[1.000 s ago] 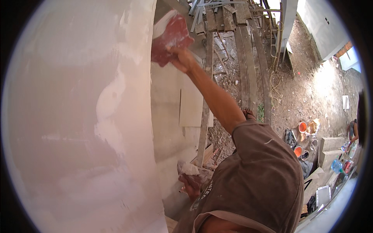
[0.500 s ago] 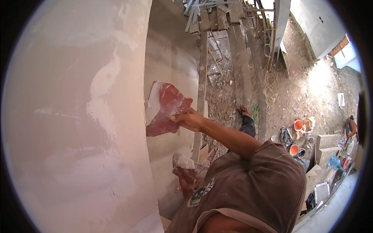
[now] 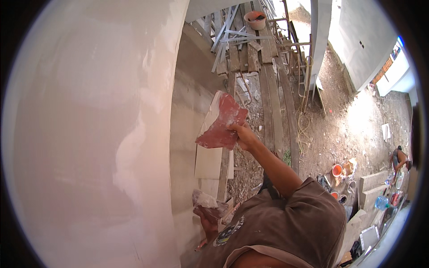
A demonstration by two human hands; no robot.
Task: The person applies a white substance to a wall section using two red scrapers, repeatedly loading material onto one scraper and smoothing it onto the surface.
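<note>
My right hand (image 3: 244,135) grips a wide red putty spreader (image 3: 225,124), its face smeared with white putty and its pale edge toward the wall. The spreader is held in the air, clear of the wall's edge. Lower down, close to my chest, my left hand (image 3: 208,227) holds a second reddish spreader (image 3: 209,211) with pale putty on its top; its fingers are partly hidden. At left a tall plastered wall (image 3: 98,134) carries whitish putty patches (image 3: 129,156).
Long wooden planks (image 3: 271,102) run below, with metal strips (image 3: 228,33) and a bucket (image 3: 255,20) at their far end. Scaffold bars (image 3: 300,67) stand beside them. Orange-lined buckets (image 3: 337,170), a blue water jug (image 3: 382,203) and another person (image 3: 399,160) are on the ground at right.
My right hand has drawn the spreader to the right, away from the wall's edge. My view has shifted, bringing the far bucket into sight. My left hand still holds its spreader.
</note>
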